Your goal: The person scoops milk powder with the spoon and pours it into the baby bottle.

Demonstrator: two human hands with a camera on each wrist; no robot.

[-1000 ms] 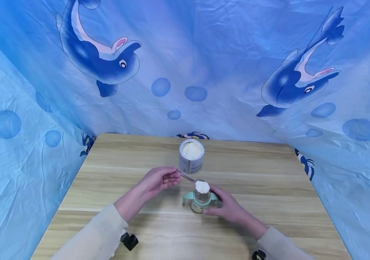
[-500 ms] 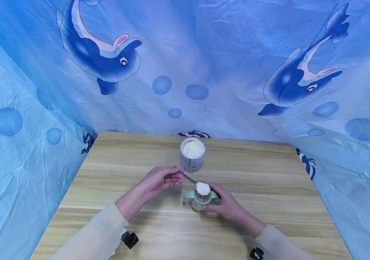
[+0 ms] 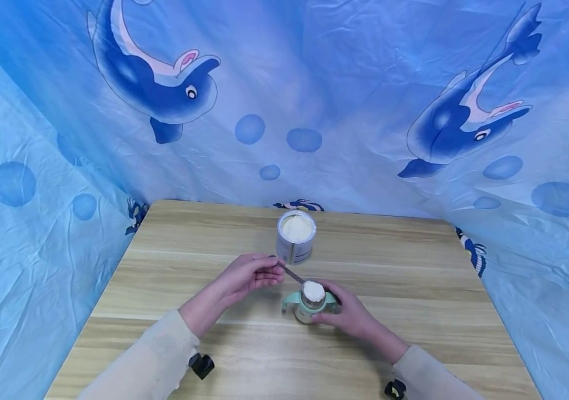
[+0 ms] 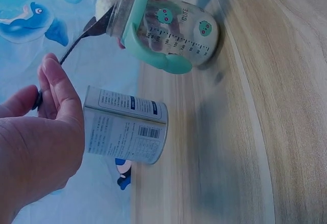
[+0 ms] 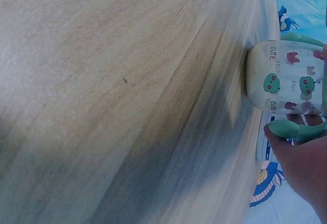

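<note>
My left hand point(image 3: 246, 278) pinches the handle of a metal spoon point(image 3: 292, 274) near its end. White powder point(image 3: 313, 291) is heaped in the spoon's bowl, which sits at the mouth of a clear baby bottle point(image 4: 176, 32). The bottle stands upright, with mint-green handles point(image 4: 153, 55), printed cartoon faces and a measuring scale. Some pale contents show through its lower wall. From the right side, my right hand point(image 3: 347, 312) holds the bottle around its upper part. The spoon's bowl hides much of the bottle's mouth in the head view.
Behind the bottle stands an open can point(image 3: 294, 250) nearly full of pale powder, its printed side and barcode turned to the left wrist view. Everything rests on a wooden table point(image 3: 204, 233). A blue dolphin-print curtain point(image 3: 284, 100) closes off the back and sides.
The powder-laden spoon has shifted slightly and now sits a little lower against the bottle's mouth. My right hand keeps its hold on the bottle. The head view has tilted slightly.
</note>
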